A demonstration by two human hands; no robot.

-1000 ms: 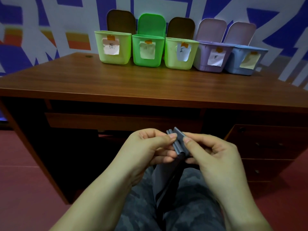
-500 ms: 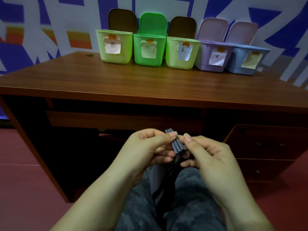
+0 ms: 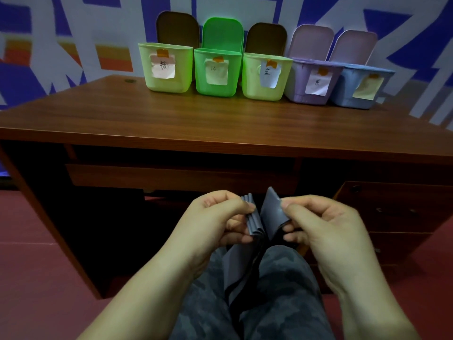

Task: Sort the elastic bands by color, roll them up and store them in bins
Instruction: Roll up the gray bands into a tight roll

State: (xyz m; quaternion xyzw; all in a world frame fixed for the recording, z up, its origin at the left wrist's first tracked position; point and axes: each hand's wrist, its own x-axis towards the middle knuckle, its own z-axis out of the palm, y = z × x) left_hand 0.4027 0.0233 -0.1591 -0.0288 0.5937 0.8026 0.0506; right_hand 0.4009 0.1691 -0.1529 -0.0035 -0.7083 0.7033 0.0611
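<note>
Both hands work low over the lap, in front of the desk. The left hand (image 3: 215,217) has thumb and curled fingers pinched on a folded stack of a grey-blue elastic band (image 3: 263,217), the layers showing edge-on like pleats. The right hand (image 3: 318,224) pinches a loose flap of the same band between thumb and forefinger, holding it a little apart from the stack so a narrow gap opens between the two parts. The rest of the band trails down between the knees, over camouflage-patterned trousers (image 3: 282,290); its lower end runs out of sight. Beyond the hands stands a brown wooden desk (image 3: 171,123), with a shallow tray under the top and drawers (image 3: 402,217) on the right side. Along the far edge of the desktop, against the wall, five small bins sit in a row, lids tipped up behind them, each with a paper label taped to its front: a pale green bin (image 3: 166,79), a bright green bin (image 3: 215,87), a second pale green bin (image 3: 255,87), a lilac bin (image 3: 299,92) and a blue bin (image 3: 348,94). The handwriting on the labels is too small to read surely. What lies inside the bins cannot be seen. The wall (image 3: 73,25) behind is painted in blue and white shapes with orange bars. Floor (image 3: 36,278) dull red.
</note>
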